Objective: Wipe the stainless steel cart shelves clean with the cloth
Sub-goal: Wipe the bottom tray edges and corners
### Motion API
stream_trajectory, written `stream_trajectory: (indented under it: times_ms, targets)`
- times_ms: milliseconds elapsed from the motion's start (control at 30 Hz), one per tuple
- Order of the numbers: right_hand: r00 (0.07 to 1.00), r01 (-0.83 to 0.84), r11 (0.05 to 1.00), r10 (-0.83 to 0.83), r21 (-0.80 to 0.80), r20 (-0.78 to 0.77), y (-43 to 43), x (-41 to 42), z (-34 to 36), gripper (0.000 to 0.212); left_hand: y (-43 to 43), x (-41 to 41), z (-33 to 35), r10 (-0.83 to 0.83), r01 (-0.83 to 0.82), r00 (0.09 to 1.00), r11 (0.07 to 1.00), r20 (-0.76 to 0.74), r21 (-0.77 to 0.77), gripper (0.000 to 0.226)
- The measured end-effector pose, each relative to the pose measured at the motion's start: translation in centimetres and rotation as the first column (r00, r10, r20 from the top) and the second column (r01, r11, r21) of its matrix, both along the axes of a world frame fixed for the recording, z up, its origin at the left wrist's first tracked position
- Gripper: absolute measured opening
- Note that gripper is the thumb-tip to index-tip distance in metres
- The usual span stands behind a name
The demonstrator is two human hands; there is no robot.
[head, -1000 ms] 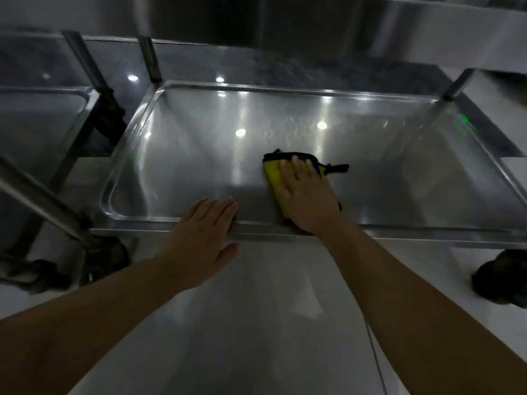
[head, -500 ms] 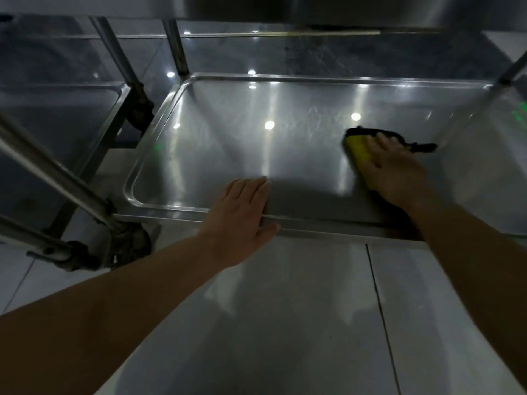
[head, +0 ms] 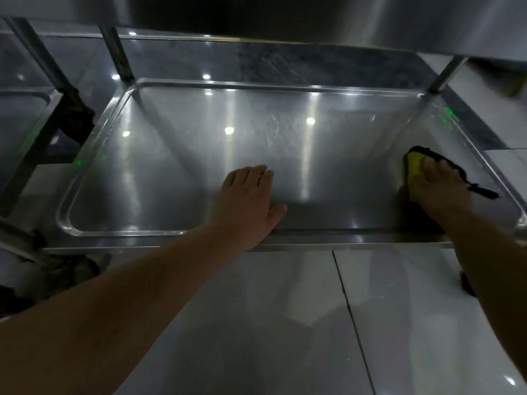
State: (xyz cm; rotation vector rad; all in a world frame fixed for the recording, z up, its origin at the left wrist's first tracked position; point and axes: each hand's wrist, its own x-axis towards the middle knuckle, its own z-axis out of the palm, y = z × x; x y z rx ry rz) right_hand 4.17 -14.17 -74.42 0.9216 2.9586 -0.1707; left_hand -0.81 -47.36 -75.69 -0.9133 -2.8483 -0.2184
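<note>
**A:** What lies nearest?

**B:** A pale, glossy tiled floor [head: 256,323], with a dark grout line running toward the cart. Both bare forearms reach out over it.

**A:** And the hands?

**B:** The left hand [head: 245,201] lies flat with its fingers straight and close together. Its heel is on the front rim of the bottom shelf [head: 171,232], and its fingers rest on the steel about midway along that edge. It holds nothing.

**A:** The right one?

**B:** The right hand [head: 439,192] is spread palm-down on the cloth [head: 415,166]. It presses the cloth onto the shelf with extended fingers rather than curling round it.

**A:** Where exactly is the cloth?

**B:** It is on the shelf surface, in the near right part, close to the right rim. It is yellow with black edging. Yellow shows past the hand on the left, and a black tag sticks out to the right of the hand.

**A:** Farther back?

**B:** The shelf is a shallow tray with a raised rim and rounded corners. It reflects lights as bright dots and long streaks, with small green glints near both side rims.

**A:** Beyond that?

**B:** Upright posts [head: 121,55] rise at the far corners to the underside of an upper shelf [head: 427,18]. At the left, just beside this cart, stands a second cart [head: 28,109]. A dark shape [head: 77,115] sits between them, and I cannot tell what it is.
</note>
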Motion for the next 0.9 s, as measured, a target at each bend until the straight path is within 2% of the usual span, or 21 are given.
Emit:
stream_trajectory:
  times_ms: [133,267,333,433,533,667,733,800,900]
  targets:
    - [0.978,-0.190,0.980,0.194,0.060,-0.077,-6.2,-3.9,-0.9,0.054,-1.3,-0.8,-0.4,0.021,-0.021,1.000,1.000,-0.009,0.005,0.066]
    - [0.891,-0.449,0.888,0.439,0.096,0.112,-13.7,-9.6,-2.7,0.068,-4.8,-1.6,-0.4,0.099,-0.099,0.995,0.995,0.013,0.002,0.063]
    - [0.881,-0.466,0.883,0.458,0.057,0.119,-18.6,-12.1,-3.1,0.079,-7.0,-1.8,0.0,0.124,-0.124,0.992,0.992,0.006,0.013,0.061]
    - [0.858,-0.513,0.858,0.513,-0.003,0.034,-26.5,-14.4,-3.0,0.060,-10.3,-1.8,1.1,0.154,-0.154,0.988,0.988,-0.012,0.027,0.058]
    - [0.774,-0.634,0.773,0.633,-0.035,-0.027,-32.9,-15.7,-2.3,0.063,-13.5,-1.5,2.2,0.201,-0.199,0.979,0.978,-0.024,0.060,0.050]
    - [0.597,-0.801,0.597,0.802,-0.038,0.004,-37.9,-16.6,-3.1,0.069,-17.0,-1.3,2.5,0.239,-0.232,0.969,0.967,-0.060,0.102,0.053]
    - [0.525,-0.851,0.525,0.851,-0.020,0.028,-38.5,-16.8,-3.3,0.072,-18.1,-1.0,2.6,0.253,-0.250,0.965,0.967,-0.072,0.052,0.057]
    - [0.532,-0.845,0.531,0.847,-0.054,-0.005,-38.2,-17.2,-3.1,0.071,-18.9,-0.6,3.1,0.264,-0.266,0.963,0.964,-0.060,-0.013,0.059]
    - [0.654,-0.755,0.648,0.756,-0.094,-0.038,-38.6,-17.5,-2.3,0.058,-20.0,-0.4,3.3,0.235,-0.236,0.971,0.971,-0.048,-0.035,0.060]
